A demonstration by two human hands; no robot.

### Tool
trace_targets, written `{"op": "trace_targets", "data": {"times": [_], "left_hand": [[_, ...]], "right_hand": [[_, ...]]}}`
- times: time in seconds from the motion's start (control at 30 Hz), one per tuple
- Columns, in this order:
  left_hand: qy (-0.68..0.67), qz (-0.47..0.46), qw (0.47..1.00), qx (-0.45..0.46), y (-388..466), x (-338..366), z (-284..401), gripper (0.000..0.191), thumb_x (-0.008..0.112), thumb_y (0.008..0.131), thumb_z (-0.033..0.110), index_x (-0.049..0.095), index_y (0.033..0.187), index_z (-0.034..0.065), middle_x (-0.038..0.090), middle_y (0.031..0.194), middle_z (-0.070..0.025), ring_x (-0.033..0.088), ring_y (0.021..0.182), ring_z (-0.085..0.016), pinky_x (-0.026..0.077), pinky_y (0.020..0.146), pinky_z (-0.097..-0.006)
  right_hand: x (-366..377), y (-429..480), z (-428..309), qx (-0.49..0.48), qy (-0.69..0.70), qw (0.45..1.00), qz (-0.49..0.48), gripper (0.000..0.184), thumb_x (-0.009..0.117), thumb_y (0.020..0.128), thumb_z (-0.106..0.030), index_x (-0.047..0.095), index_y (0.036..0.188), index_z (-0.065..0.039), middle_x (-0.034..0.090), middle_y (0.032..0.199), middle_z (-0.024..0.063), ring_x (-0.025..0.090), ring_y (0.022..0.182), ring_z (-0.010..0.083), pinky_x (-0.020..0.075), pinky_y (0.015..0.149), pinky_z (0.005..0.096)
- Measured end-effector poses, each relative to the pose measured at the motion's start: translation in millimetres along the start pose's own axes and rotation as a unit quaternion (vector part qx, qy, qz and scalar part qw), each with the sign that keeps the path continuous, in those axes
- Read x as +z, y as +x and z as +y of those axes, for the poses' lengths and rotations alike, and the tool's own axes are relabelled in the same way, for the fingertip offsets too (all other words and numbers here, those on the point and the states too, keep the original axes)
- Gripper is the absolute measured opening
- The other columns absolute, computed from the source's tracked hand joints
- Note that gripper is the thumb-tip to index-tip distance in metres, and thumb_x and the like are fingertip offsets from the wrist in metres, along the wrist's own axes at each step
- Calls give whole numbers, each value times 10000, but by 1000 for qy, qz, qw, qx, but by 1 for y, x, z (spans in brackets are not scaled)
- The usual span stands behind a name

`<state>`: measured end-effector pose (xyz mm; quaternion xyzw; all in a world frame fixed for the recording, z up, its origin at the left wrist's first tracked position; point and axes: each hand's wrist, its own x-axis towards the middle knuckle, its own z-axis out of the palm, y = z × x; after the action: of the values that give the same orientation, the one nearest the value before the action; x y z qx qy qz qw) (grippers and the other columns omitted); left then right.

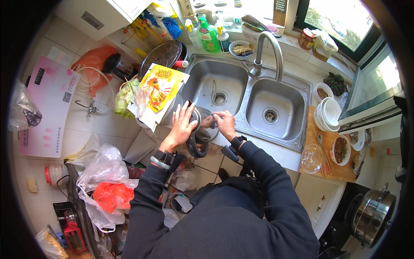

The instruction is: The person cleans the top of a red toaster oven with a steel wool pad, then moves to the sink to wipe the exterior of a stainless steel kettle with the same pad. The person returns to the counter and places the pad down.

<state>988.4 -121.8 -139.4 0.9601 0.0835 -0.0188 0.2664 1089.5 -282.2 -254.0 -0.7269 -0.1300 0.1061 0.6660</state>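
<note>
A clear glass jug (203, 124) with a black handle and a metal collar lies tilted at the front edge of the steel double sink. My left hand (184, 124) rests on the collar and the top of the handle, fingers spread over them. At the jug's other end, my right hand (225, 122) pinches a small dark cloth or scrubber (213, 121) against the glass. Part of the jug's far side is hidden. Left of the jug, a yellow printed food packet (161, 85) lies on top of a container.
Behind the jug is the left sink basin (215, 81), with the steel faucet (270, 51) between the basins. A green soap bottle (208, 36) stands on the sill. Stacked white bowls (328, 113) and a bowl of food (340, 149) are on the right. A leafy cabbage (127, 98) is at left.
</note>
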Motion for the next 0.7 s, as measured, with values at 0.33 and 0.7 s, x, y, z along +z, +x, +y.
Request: {"op": "trace_targets", "data": {"times": [0.33,0.7], "left_hand": [[5,1,1000,2,0,-2,2,679,562,931,259,279,1546,196,166,1622,-125,46,1494,-417,10,1182,-563],[3,-4,1000,1,0,-3,3,690,557,931,271,265,1553,202,161,1625,-112,36,1497,-410,-1,1182,-563]], "right_hand": [[8,15,-10,-81,26,996,-38,128,684,882,-91,760,980,-63,639,886,75,626,804,200,494,718,311],[-4,2,-16,-71,53,992,-90,154,672,875,-58,759,1002,-47,613,870,78,609,764,203,502,727,312]]}}
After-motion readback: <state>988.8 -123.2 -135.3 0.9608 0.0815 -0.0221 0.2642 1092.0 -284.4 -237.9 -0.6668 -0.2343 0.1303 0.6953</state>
